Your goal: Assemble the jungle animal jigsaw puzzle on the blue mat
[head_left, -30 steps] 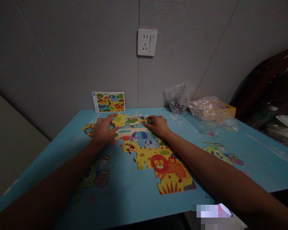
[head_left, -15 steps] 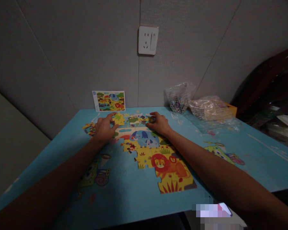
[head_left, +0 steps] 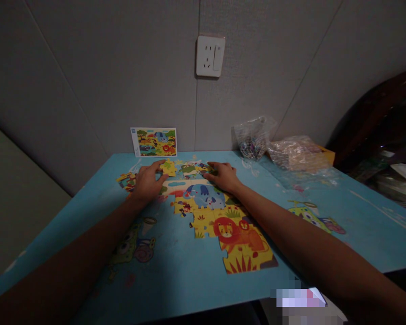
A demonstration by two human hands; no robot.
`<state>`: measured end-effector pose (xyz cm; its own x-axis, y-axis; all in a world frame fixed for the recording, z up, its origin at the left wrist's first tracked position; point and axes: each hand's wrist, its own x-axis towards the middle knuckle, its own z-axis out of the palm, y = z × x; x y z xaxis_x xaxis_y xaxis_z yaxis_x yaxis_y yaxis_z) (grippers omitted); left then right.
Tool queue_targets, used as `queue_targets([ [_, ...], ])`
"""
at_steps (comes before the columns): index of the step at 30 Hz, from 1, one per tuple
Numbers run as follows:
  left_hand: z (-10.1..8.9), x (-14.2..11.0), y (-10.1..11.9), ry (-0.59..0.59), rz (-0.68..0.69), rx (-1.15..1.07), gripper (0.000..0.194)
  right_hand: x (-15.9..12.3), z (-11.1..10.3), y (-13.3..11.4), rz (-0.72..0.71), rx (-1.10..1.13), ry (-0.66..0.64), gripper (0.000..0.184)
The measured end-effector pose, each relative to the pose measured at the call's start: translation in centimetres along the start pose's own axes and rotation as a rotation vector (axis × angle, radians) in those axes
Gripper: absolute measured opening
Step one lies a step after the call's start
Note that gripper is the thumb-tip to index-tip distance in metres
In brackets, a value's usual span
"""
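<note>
My left hand (head_left: 149,181) grips a yellow puzzle piece (head_left: 168,168) with a green patch by its edges, between thumb and fingers. My right hand (head_left: 223,175) has thumb and forefinger curled around a small dark-and-yellow puzzle piece (head_left: 212,170), partly hidden by the fingers. Between the hands lie loose puzzle pieces (head_left: 188,169), one of them largely green. Just in front of them is a joined part of the puzzle (head_left: 228,230), showing blue elephants and orange lions. More pieces (head_left: 126,181) lie left of my left hand, partly covered by it.
A picture card (head_left: 155,142) leans on the wall at the back. At the back right are a clear bag (head_left: 253,140) with small things inside and crumpled plastic wrap (head_left: 296,153) over a yellow box. The blue table's (head_left: 176,280) front edge runs below my forearms.
My right hand has shifted slightly left, toward the loose pieces in the middle. My left hand keeps its hold on the yellow piece and has hardly moved.
</note>
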<state>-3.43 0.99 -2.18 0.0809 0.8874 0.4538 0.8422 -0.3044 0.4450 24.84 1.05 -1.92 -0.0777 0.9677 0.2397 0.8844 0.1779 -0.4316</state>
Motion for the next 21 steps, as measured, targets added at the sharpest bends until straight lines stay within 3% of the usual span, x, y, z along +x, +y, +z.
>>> queue_targets([
  [3,-0.3,-0.1,0.8,-0.023,0.012,-0.016,0.055,0.0,-0.1,-0.2,0.009,-0.026,-0.016,0.046],
  [7,-0.4,-0.1,1.5,-0.052,0.002,-0.001,0.057,0.1,-0.1,-0.2,0.010,-0.010,0.000,0.044],
  [15,0.2,0.2,0.6,-0.101,0.004,0.082,0.058,0.3,0.1,0.2,-0.039,-0.043,0.033,0.033],
  [21,0.2,0.0,0.7,-0.082,0.019,0.085,0.058,0.3,0.2,0.3,-0.075,-0.038,0.061,0.036],
])
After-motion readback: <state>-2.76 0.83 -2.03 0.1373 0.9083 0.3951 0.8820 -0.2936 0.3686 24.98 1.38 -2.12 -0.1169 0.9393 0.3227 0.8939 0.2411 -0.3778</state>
